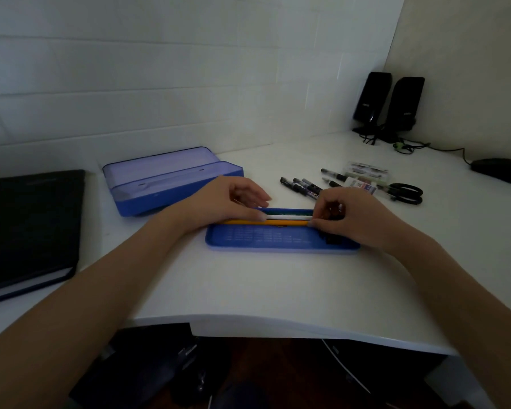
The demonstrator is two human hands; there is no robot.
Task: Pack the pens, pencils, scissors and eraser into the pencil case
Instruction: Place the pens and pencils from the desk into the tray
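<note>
A blue inner tray (278, 242) of the pencil case lies on the desk in front of me. A yellow pencil (281, 222), a white pencil (286, 216) and a green one (289, 213) lie along its far side. My left hand (227, 202) pinches their left ends and my right hand (345, 214) pinches their right ends. The open blue pencil case (171, 180) stands behind at the left. Several pens (304, 187), an eraser (362, 184) and black scissors (404, 193) lie at the right.
A black notebook (27, 225) lies at the left edge. Two black speakers (390, 101) stand in the back right corner with cables, and a black mouse (499, 171) sits at the far right. A clear packet (366, 169) lies behind the eraser.
</note>
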